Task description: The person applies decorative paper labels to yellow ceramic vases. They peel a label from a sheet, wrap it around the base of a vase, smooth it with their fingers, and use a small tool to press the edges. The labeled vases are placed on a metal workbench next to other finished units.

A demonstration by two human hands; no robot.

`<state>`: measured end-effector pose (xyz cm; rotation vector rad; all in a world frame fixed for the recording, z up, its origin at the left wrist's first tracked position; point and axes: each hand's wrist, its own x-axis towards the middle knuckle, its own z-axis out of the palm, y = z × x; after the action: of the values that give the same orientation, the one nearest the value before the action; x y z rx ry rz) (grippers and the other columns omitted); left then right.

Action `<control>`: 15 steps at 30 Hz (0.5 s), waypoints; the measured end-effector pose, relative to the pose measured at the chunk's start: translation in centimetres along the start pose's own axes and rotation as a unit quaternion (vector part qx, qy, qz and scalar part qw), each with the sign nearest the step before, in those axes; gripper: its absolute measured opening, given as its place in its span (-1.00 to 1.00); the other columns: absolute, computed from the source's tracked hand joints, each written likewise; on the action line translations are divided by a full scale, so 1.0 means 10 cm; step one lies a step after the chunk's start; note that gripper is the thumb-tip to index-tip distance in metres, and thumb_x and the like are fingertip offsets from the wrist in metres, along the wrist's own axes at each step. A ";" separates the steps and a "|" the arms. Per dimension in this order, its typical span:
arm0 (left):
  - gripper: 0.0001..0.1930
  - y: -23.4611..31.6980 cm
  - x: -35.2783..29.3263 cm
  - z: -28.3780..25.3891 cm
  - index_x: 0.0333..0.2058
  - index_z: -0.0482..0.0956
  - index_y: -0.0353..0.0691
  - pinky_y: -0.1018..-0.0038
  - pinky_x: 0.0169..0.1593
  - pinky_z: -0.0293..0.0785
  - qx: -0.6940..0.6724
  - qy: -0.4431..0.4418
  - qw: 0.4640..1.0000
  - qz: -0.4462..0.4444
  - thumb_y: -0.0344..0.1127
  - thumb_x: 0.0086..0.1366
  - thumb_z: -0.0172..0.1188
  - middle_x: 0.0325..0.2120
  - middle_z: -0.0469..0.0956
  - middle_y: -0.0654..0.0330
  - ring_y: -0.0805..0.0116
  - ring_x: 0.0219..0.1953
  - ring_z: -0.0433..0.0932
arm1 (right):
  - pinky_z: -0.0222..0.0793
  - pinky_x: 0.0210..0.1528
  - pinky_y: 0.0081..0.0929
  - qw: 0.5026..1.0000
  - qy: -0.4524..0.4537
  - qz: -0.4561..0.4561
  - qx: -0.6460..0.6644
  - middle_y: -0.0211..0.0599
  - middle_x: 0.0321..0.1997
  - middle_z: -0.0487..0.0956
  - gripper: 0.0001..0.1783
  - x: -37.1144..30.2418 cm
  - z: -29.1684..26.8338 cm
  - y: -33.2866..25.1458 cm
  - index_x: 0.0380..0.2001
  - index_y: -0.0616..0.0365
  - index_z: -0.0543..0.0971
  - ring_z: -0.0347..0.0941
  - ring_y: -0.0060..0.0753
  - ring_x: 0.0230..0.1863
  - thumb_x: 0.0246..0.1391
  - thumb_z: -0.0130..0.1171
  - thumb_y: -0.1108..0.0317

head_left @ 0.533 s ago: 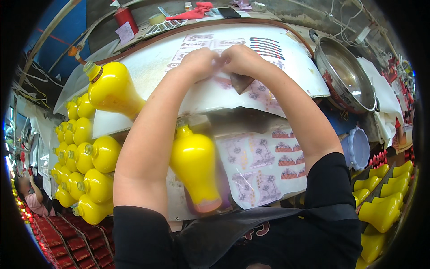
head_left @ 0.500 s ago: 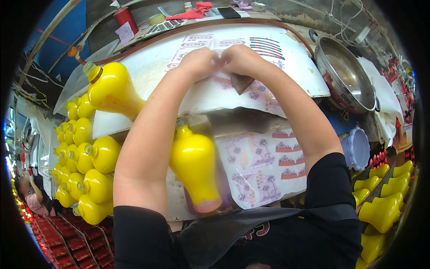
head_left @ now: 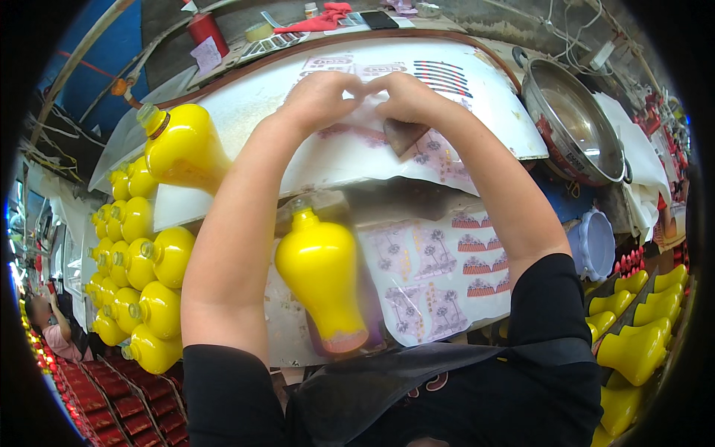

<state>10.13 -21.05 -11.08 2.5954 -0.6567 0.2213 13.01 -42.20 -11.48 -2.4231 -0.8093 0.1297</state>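
Note:
My left hand (head_left: 322, 97) and my right hand (head_left: 411, 97) meet at the fingertips above a white board (head_left: 253, 141). Their thumbs and forefingers are pinched together; whatever thin thing lies between them cannot be made out. A dark brown, wedge-shaped flat piece, like a scraper (head_left: 405, 136), juts out from under my right hand, seemingly kept in its palm. Printed purple decals (head_left: 439, 160) lie on the board below my hands. Nearer to me, between my forearms, a yellow vase-shaped bottle (head_left: 320, 272) lies with its clear neck pointing away.
Another yellow bottle (head_left: 186, 145) lies left of my forearm, above several stacked ones (head_left: 160, 313). Decal sheets (head_left: 424, 279) lie near my body. A metal pan (head_left: 577, 119) and a pale blue basin (head_left: 593, 244) stand right. More yellow bottles (head_left: 633, 350) fill a rack there.
My left hand and forearm have shifted slightly left, opening a small gap between the hands below the touching fingertips. Decals beyond my hands now show differently. The bottles have stayed in place.

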 end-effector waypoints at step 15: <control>-0.78 0.30 -0.42 -0.44 -0.12 0.67 -0.29 0.49 -0.29 0.53 -0.204 -0.093 0.968 -0.111 -0.41 0.26 0.29 -0.43 0.67 0.22 0.49 -0.40 0.59 | 0.52 -0.07 -0.32 0.992 0.017 0.003 0.124 -0.21 -0.20 0.66 -0.56 -0.44 -0.35 -0.37 0.03 0.11 0.63 0.59 -0.30 -0.16 0.02 0.28 0.33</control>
<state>4.85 -19.65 -7.09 2.2771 -0.4139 -0.2115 8.40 -44.05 -6.95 -2.1881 -0.7254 0.1785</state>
